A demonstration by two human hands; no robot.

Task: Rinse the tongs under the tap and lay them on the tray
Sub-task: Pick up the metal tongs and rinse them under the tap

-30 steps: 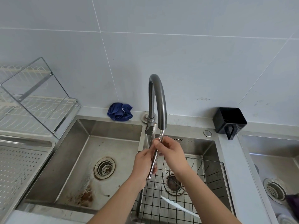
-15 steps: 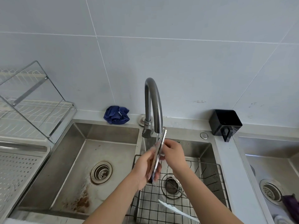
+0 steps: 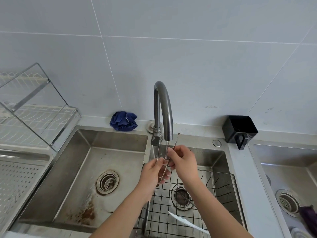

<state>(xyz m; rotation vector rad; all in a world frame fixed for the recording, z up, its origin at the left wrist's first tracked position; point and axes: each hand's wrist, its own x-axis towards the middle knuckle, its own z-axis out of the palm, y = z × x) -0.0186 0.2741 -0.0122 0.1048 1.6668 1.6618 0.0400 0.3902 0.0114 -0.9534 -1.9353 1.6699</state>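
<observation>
Slim metal tongs point(image 3: 159, 152) stand nearly upright under the spout of the grey curved tap point(image 3: 163, 107), their two arms spread apart on either side of a thin stream of water. My left hand point(image 3: 154, 174) grips the tongs near their lower end. My right hand point(image 3: 183, 162) pinches the right arm of the tongs higher up. A perforated steel tray point(image 3: 18, 182) lies at the far left, beside the left sink basin.
A wire basket point(image 3: 221, 189) sits in the middle basin point(image 3: 211, 157) with a white utensil point(image 3: 187, 222) in it. The left basin point(image 3: 109, 152) has a rusty stain. A blue cloth point(image 3: 123, 121), black holder point(image 3: 240, 129) and dish rack point(image 3: 34, 107) line the back.
The tongs' arms, held together before, now stand spread apart under the spout. My right hand has shifted to the right arm of the tongs. Both hands stay under the tap.
</observation>
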